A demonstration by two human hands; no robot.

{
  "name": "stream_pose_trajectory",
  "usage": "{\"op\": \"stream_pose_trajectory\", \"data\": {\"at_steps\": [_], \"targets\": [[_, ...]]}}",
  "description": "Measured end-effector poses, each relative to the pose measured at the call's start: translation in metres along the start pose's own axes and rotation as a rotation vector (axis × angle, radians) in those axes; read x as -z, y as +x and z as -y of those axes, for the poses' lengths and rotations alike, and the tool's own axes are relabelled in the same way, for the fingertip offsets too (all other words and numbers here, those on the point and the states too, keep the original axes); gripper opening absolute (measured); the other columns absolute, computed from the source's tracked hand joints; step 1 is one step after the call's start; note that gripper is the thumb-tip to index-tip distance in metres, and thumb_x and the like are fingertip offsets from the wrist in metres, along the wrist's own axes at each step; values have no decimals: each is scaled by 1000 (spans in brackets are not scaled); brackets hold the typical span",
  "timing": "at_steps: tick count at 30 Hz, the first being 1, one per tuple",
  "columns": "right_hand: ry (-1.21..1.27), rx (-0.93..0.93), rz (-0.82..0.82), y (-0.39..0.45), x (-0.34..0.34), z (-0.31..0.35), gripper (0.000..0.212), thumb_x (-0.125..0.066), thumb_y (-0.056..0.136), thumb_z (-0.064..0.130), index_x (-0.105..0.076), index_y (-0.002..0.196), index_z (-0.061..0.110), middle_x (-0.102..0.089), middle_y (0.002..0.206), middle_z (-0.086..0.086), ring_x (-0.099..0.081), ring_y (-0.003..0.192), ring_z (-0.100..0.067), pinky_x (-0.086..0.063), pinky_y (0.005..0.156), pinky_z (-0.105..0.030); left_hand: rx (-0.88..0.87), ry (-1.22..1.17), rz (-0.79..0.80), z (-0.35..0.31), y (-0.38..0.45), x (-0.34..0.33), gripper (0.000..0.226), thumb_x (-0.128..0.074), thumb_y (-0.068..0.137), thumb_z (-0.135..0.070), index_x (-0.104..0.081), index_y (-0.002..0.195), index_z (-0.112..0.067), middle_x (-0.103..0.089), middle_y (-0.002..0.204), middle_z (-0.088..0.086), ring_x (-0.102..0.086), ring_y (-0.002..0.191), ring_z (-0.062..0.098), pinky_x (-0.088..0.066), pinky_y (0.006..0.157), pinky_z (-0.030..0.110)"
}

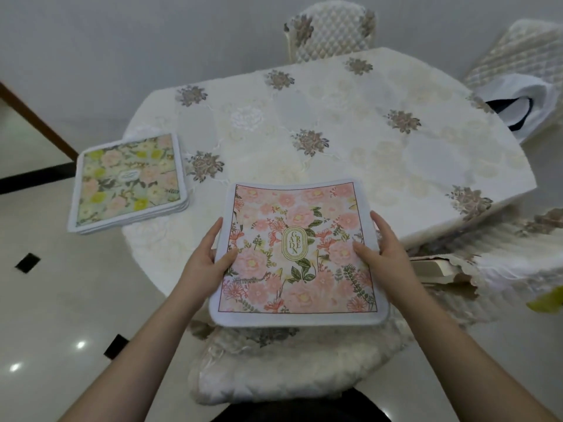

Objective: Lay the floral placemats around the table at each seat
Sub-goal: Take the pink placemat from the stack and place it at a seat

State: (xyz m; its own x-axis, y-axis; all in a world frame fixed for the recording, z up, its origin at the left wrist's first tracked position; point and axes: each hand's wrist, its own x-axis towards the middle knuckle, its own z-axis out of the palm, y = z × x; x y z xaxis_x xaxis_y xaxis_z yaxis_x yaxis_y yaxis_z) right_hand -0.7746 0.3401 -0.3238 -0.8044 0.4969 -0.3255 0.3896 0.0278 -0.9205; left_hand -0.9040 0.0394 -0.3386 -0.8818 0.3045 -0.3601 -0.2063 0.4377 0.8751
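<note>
Two chairs (pixel 333 32) w/ bag (pixel 524 108) beyond table (pixel 350 123)

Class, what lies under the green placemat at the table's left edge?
More placemats' stacked edges show beneath the green placemat, resting on the tablecloth. Their patterns are covered.

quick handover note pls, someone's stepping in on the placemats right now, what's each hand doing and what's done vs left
Left hand: grips the left edge of the pink floral placemat.
Right hand: grips its right edge.
The placemat is held over the near edge of the table, above the near chair; whether it touches the tablecloth yet is unclear.
Stack of placemats, green-yellow one on top, sits at the table's left edge, partly overhanging.
Done: no placemat clearly laid yet.
Left: set this one at the near seat, then deal the stack to the other seats.
</note>
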Motion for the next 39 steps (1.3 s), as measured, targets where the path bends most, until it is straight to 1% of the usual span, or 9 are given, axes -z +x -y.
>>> {"op": "stream_pose_trajectory", "data": {"at_steps": [5,10,13,16,19,24,30,35,39], "targets": [[-107,13,137,62,-22,2,66,-60,96,23,-25,148,45,-65,121,-1,-72,91,-17,-62,73,-42,96,30,-126,18,25,2,70,-61,96,-32,-21,152,-46,-76,98,-5,-74,79,14,-59,75,42],[-177,22,212,111,-51,-3,60,-59,97,29,-28,149,31,-64,113,5,-70,90,-12,-61,70,-31,145,56,-198,30,55,4,71,-60,96,-33,-18,152,-45,-74,102,-2,-72,82,13,-57,68,32],[-271,34,212,138,-70,-15,39,-59,96,29,-48,133,24,-65,110,5,-67,96,-17,-58,83,-42,175,62,-221,40,71,9,71,-59,98,-30,-17,152,-45,-73,102,-3,-72,83,14,-57,69,33],[-277,-4,213,155,-86,-26,30,-57,97,26,-54,126,20,-65,110,3,-65,96,-18,-55,83,-36,211,54,-204,51,80,9,71,-57,99,-24,-15,154,-42,-72,107,-3,-70,83,7,-54,66,25],[-297,-22,191,164,-94,-37,28,-53,99,22,-57,126,17,-65,110,1,-62,94,-17,-49,77,-28,230,76,-194,67,86,7,73,-57,99,-22,-14,155,-41,-71,116,0,-69,85,11,-55,72,27],[-428,45,175,181,-96,-52,27,-55,98,23,-60,123,15,-63,107,0,-60,95,-20,-48,80,-32,212,137,-224,89,95,7,76,-63,95,-20,-19,156,-34,-67,124,1,-66,96,16,-50,75,25],[-560,109,120,193,-99,-62,30,-58,96,28,-58,123,14,-60,106,-6,-58,93,-23,-50,77,-36,127,223,-228,92,100,3,70,-66,91,-15,-33,151,-30,-65,113,-9,-62,87,0,-45,68,13],[-584,133,101,192,-98,-67,35,-59,95,29,-57,127,15,-61,110,-4,-60,98,-23,-52,87,-41,122,297,-203,106,108,7,71,-61,88,-32,-28,151,-36,-61,121,-2,-63,104,17,-56,87,44],[-604,138,102,193,-97,-69,38,-59,95,30,-55,129,14,-57,111,-5,-57,100,-23,-49,87,-37,89,410,-209,103,108,8,62,-59,85,-40,-39,143,-34,-61,108,-3,-59,99,21,-53,85,43]]}}
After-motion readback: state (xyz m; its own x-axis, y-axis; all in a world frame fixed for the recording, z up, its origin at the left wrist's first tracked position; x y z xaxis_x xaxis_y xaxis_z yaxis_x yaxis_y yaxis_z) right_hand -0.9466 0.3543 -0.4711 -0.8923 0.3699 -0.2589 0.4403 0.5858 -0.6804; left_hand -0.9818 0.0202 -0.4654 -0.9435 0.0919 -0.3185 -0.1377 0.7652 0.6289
